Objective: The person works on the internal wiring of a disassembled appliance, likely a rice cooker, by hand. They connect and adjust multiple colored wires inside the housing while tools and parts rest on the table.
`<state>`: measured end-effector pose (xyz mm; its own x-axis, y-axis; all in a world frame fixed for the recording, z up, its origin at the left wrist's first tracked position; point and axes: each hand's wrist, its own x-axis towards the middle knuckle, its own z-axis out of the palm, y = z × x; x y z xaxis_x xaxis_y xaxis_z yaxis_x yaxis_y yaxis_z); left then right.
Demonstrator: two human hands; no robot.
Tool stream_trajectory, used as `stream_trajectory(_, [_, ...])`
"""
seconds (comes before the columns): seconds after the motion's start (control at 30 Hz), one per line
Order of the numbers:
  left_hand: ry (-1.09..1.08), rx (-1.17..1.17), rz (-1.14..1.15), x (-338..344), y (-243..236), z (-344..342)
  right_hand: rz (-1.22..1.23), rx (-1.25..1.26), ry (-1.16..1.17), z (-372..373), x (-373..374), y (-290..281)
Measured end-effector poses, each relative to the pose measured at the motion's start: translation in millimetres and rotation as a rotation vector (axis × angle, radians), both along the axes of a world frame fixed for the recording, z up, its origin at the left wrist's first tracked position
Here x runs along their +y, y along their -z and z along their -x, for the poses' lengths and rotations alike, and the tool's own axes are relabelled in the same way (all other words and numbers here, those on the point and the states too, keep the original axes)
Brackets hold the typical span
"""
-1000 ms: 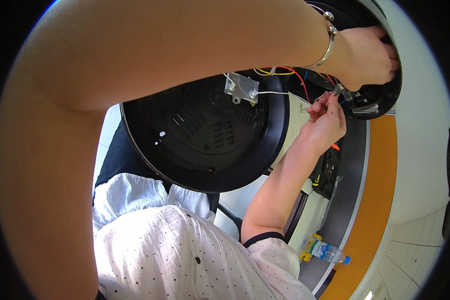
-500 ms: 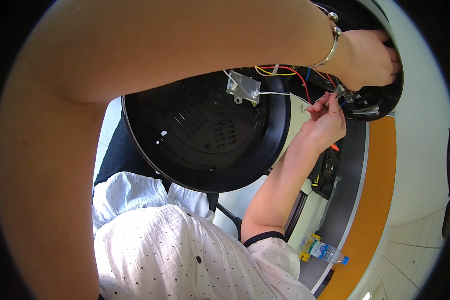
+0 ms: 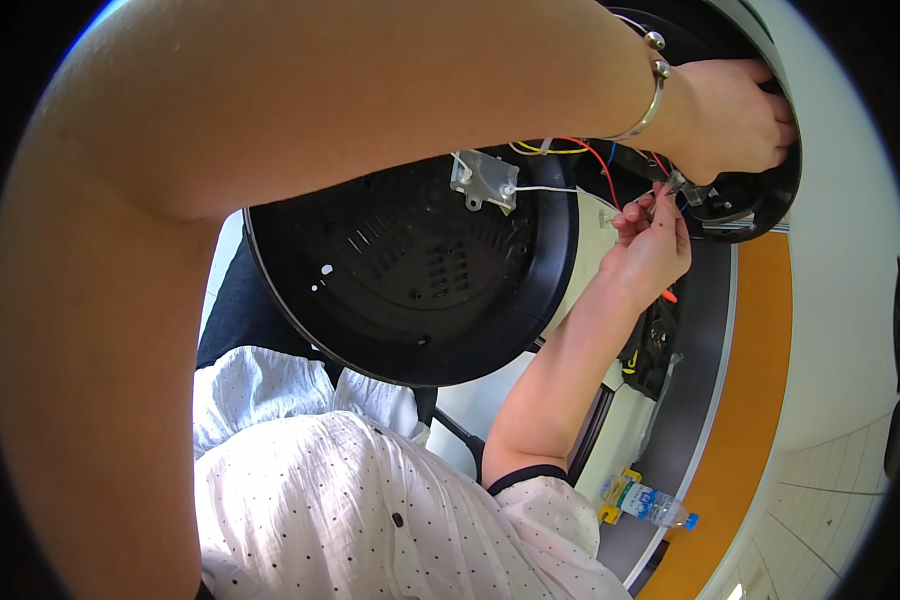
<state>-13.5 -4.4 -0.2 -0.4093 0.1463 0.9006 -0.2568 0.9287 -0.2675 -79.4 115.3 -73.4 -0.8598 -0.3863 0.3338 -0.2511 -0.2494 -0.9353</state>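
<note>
1. Slip at the small clear part (image 3: 687,188): the right hand (image 3: 655,243) has its thumb and fingertips pinched together on it, at the near edge of the round black housing (image 3: 776,203). A sideways slide of that narrow pinch could drop the part inside.

2. Loss of support: the left hand (image 3: 735,115) reaches into the same housing, its far fingers curled out of sight, so I cannot tell whether they grip anything. If they are steadying the housing and let up, it could shift against the right fingertips.

3. Snagged wires: the red wire (image 3: 607,170) and yellow wire (image 3: 570,151) pass just below the left wrist. The open metal bracelet (image 3: 657,95) could catch one and tug a joint loose.

4. Strain on the white wire (image 3: 545,188): it leaves the clear box (image 3: 489,180) and heads toward the right hand; its far end is hard to make out. Pulling the housing away from the large black bowl (image 3: 370,300) could stretch it.

5. Poor sight: the left forearm covers part of the wiring, which could invite a wrong connection.
</note>
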Motion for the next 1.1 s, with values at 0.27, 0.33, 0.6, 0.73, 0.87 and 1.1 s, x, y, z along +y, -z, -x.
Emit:
stream_trajectory(0.27, [-0.006,0.0,0.016,0,-3,1,-0.021,0.045,0.047,1,-2,-1])
stream_trajectory(0.33, [-0.007,0.002,0.017,0,-4,2,-0.034,0.059,0.069,-2,-5,-2])
stream_trajectory(0.6, [-0.009,-0.002,0.018,-1,-3,3,-0.02,0.08,0.076,-9,-11,-1])
stream_trajectory(0.73, [-0.006,-0.002,0.019,-2,-3,4,-0.028,0.059,0.072,-8,-11,0])
stream_trajectory(0.87, [-0.011,-0.003,0.023,-2,-5,3,-0.004,0.05,0.073,-10,-12,-1])
stream_trajectory(1.1, [-0.015,-0.004,0.027,-3,-4,3,0.039,0.022,0.026,-8,-11,1])
